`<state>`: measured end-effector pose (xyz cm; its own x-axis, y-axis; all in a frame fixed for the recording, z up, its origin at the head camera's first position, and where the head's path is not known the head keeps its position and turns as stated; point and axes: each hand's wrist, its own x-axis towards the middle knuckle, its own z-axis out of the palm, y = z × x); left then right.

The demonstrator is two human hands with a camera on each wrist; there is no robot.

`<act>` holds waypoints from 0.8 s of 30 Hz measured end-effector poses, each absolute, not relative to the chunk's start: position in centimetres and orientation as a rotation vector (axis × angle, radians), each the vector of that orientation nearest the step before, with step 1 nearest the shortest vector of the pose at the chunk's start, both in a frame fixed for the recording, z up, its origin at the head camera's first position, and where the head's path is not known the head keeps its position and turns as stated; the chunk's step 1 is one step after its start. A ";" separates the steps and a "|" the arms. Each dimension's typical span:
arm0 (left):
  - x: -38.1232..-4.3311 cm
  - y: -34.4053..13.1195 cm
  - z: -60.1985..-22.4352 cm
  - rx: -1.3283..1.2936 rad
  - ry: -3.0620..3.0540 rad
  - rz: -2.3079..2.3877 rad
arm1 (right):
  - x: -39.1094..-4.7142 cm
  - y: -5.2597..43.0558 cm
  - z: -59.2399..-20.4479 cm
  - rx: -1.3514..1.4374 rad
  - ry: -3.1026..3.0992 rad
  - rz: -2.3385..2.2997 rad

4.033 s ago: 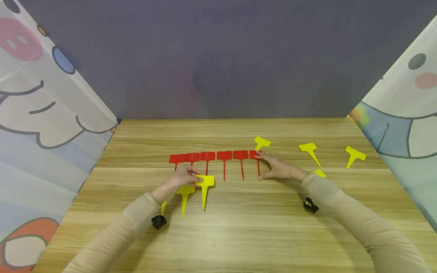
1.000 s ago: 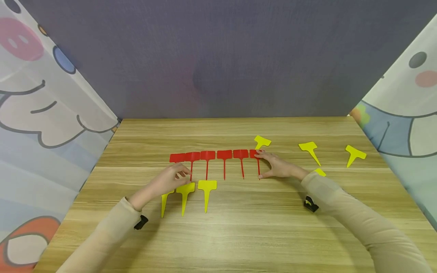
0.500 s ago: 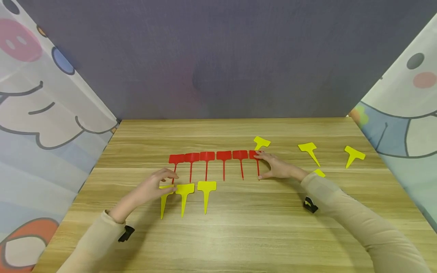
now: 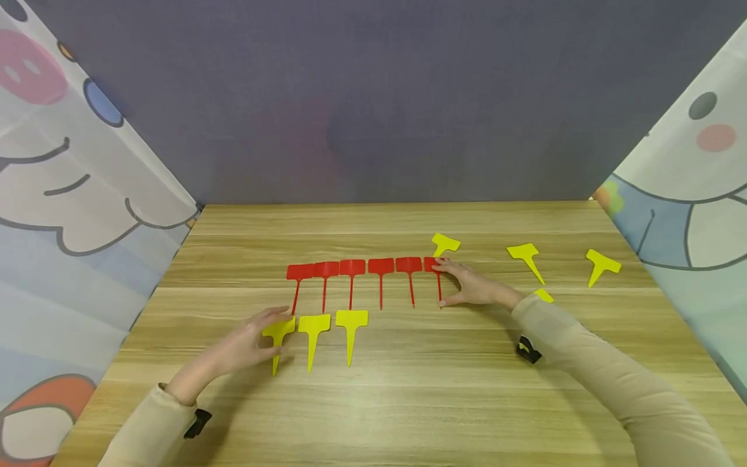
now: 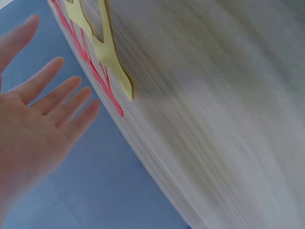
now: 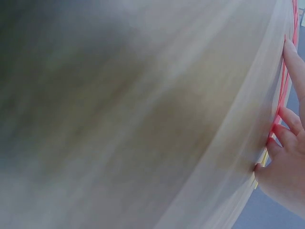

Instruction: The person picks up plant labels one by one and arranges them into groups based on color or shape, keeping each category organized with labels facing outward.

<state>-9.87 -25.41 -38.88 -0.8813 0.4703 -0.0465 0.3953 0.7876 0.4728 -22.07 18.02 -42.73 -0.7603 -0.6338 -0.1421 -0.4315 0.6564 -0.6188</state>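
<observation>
In the head view, red T-shaped plant labels [image 4: 381,266] lie in a row, heads away from me and thin stems toward me. My right hand [image 4: 474,285] touches the rightmost red label [image 4: 430,264], fingertips at its head and thumb by the stem's tip. In front of the row's left part lie three yellow T-shaped plant labels, the right one [image 4: 351,319] a little apart from the middle one [image 4: 314,324]. My left hand [image 4: 248,342] is at the leftmost yellow label [image 4: 279,329], thumb and fingers spread with nothing gripped; the left wrist view shows its palm [image 5: 28,136].
Behind my right hand lies another yellow label [image 4: 446,243]. Farther right are two more, one nearer [image 4: 526,251] and one near the table's right side [image 4: 603,263]. My right sleeve partly covers a yellow label [image 4: 544,296]. A grey panel [image 4: 385,97] borders the wooden table [image 4: 408,402] at the back.
The yellow label my left hand held earlier now lies at the right end of the yellow three. My left hand has released it and moved left toward me. The right hand stays put.
</observation>
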 end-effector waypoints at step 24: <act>-8.9 -26.3 -39.8 0.732 2.784 0.539 | -22.1 18.1 -42.8 -0.852 2.528 -0.818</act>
